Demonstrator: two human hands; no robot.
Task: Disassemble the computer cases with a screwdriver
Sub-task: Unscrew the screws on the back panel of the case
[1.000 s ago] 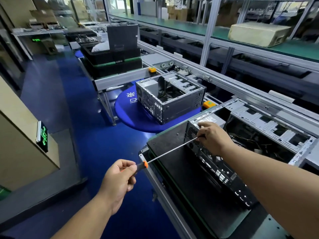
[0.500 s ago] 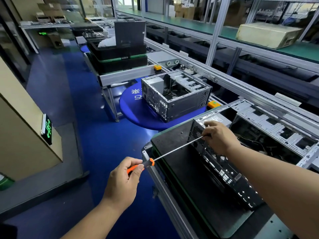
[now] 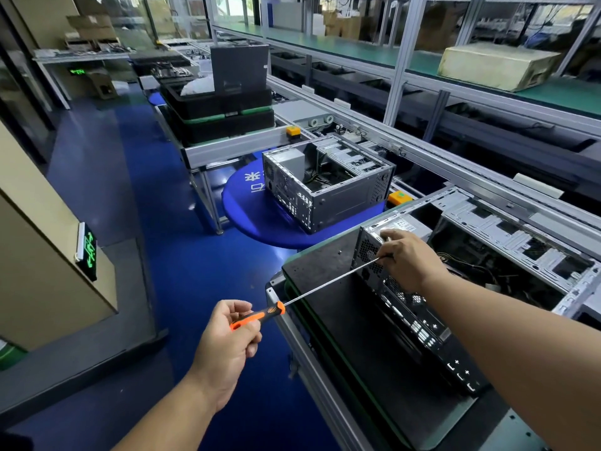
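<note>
Second open case [image 3: 328, 183] behind — on blue table [image 3: 253, 219].

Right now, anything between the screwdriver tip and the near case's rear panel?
Nothing visible. The screwdriver shaft runs clear from the left hand to the rear panel; the right hand pinches the tip end there, hiding the contact point.

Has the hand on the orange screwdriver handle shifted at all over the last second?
Barely. The left hand stays just off the near left corner of the black tray, only its fingers regripping the screwdriver.
</note>
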